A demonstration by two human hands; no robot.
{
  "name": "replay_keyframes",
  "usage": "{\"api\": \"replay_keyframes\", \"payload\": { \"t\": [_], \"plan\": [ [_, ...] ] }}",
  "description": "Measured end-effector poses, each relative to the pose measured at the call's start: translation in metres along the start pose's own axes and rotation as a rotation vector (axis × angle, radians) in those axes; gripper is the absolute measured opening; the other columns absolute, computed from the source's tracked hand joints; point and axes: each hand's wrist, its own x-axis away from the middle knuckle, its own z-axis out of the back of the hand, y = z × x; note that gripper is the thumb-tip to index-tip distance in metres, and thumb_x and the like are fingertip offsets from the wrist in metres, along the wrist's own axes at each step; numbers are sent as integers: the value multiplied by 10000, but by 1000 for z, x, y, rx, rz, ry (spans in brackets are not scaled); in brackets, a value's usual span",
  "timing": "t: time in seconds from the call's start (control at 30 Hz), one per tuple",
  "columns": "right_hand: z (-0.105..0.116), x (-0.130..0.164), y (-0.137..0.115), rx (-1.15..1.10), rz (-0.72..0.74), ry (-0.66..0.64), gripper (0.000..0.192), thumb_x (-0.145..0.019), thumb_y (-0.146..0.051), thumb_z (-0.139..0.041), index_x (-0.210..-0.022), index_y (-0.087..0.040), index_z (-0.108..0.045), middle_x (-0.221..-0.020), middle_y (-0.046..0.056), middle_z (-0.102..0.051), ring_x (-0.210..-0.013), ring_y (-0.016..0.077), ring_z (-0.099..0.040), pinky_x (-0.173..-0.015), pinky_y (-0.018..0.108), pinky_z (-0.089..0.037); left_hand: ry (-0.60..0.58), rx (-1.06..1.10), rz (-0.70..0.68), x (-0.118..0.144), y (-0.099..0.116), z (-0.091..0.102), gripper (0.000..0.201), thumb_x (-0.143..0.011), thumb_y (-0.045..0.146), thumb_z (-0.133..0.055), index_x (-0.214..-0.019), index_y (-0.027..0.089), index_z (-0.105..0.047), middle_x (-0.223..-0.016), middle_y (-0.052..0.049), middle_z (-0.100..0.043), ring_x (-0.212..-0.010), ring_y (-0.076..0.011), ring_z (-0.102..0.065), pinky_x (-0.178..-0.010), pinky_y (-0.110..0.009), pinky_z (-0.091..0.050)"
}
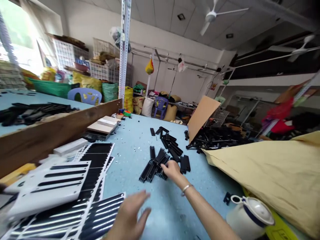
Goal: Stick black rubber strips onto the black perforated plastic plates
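Your right hand [172, 169] is at the near end of the loose black strips [153, 167], around the middle of the pale blue worktop [132, 133]. Its fingertips are at the strips, bent close together; you cannot tell from here whether they pinch one. Most of that bunch lies just to the left of the hand and beyond it, some strips crossing over others. A short pair lies just beside it on the right, and a looser scatter runs on toward the worktop's far edge.

Your left hand [133, 211] is blurred, thumb and fingers spread with a gap between them, near the worktop's near edge and apart from the strips. Left of it, toward the near left corner, are black slotted sheets [102, 213] and a white slotted panel [60, 178].

A wooden plank [62, 131] borders the worktop's left edge. Toward the right edge, a heap of black pieces [222, 138] lies beyond a large tan sheet [270, 166], with a white lidded pot [246, 218] near the near right corner.
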Motion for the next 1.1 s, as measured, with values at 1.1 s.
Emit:
{"api": "replay_keyframes", "payload": {
  "t": [1.1],
  "plan": [
    [-10, 117, 82, 52, 233, 10, 210, -853, -152, -533, -942, -139, -722, -854, 114, -663, -847, 235, -614, -775, 321, -450, -205, -59, 26, -56, -9, -19, 371, -790, 193, -432, -1044, 172, -702, -981, -102, -747, -910, -277, -677, -845, -379, -485]
  ]
}}
